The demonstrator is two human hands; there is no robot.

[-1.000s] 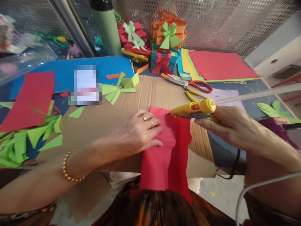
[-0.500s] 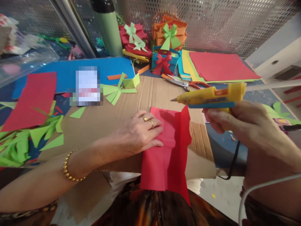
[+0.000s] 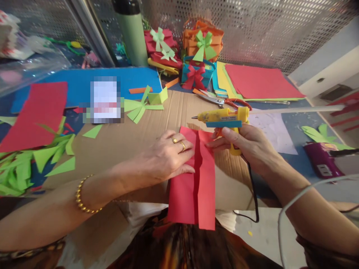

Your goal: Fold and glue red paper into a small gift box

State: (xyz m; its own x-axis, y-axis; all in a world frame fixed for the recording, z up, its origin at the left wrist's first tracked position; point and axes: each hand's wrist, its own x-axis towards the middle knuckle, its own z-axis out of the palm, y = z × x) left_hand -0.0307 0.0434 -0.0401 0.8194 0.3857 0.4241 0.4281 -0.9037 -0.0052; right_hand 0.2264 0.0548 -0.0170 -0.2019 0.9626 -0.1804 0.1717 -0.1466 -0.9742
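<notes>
A sheet of red paper [image 3: 182,201] lies on the cardboard, its lower end hanging over the near edge. Its right-hand flap is folded over toward the middle. Across the sheet's left part my left hand [image 3: 171,158] lies flat with fingers stretched out, pressing it down. My right hand [image 3: 246,144] grips a yellow hot glue gun [image 3: 221,116], its nozzle pointing left above the paper. Some fingers of that hand also touch the folded flap. A blue strip [image 3: 224,124] sits along the glue gun's side.
Scissors [image 3: 213,100] lie behind the glue gun. Small paper bags with bows [image 3: 203,41], a green bottle [image 3: 133,41] and stacked coloured paper [image 3: 260,80] stand at the back. Green scraps [image 3: 17,172] pile up at left. A purple power adapter [image 3: 322,158] is at right.
My right hand has moved left with the glue gun. The red paper's right flap, upright before, is now folded over toward the middle. My left hand has stayed put.
</notes>
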